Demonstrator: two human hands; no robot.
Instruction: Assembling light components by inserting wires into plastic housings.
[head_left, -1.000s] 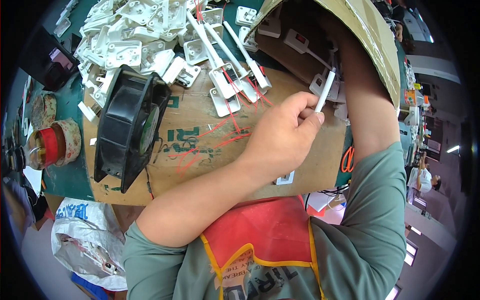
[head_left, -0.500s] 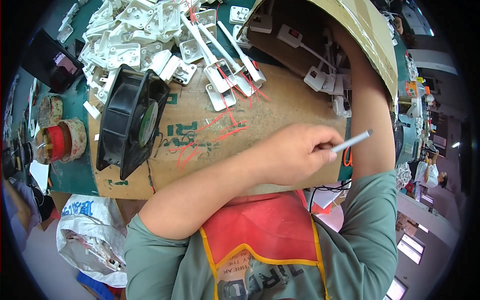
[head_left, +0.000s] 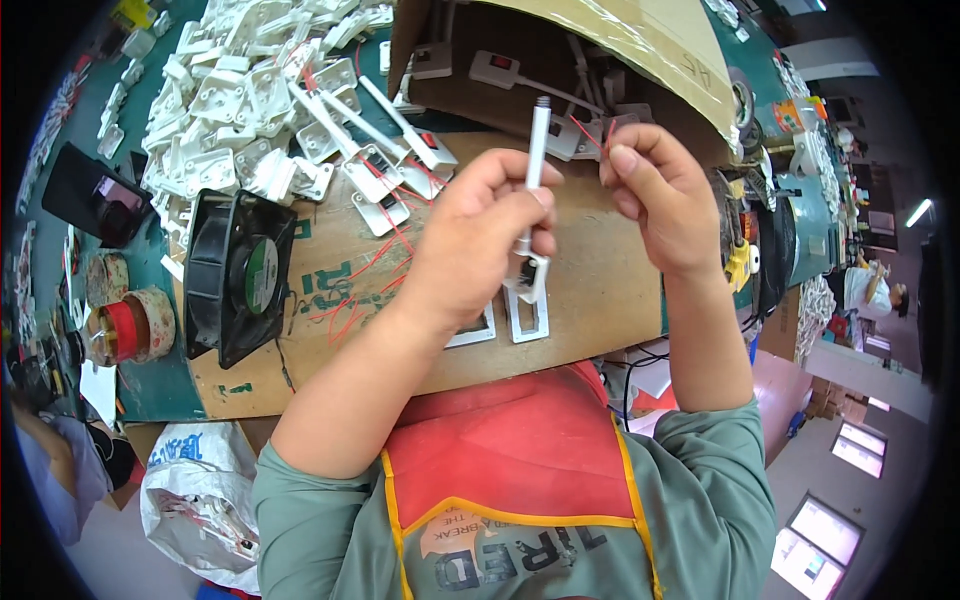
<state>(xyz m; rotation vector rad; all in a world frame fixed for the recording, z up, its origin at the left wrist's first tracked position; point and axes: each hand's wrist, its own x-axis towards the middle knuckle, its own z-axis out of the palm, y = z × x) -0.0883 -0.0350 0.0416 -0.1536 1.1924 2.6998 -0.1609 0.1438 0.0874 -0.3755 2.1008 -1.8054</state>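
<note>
I am holding a slim white rod-shaped part (head_left: 534, 190) upright in my left hand (head_left: 480, 250), raised above the cardboard sheet (head_left: 590, 290) on the counter (head_left: 150, 380), probably so its lower end and thin red wires (head_left: 590, 135) stay within easy reach. My left grip is closing narrow around the lower half of the part, thumb across the front, wrist bent inward. My right hand (head_left: 665, 205) is pinching the red wires between thumb and forefinger just beside the top of the part, forearm coming up steeply from below. A black fan (head_left: 235, 275) and a heap of white plastic pieces (head_left: 240, 110) are lying to my left.
</note>
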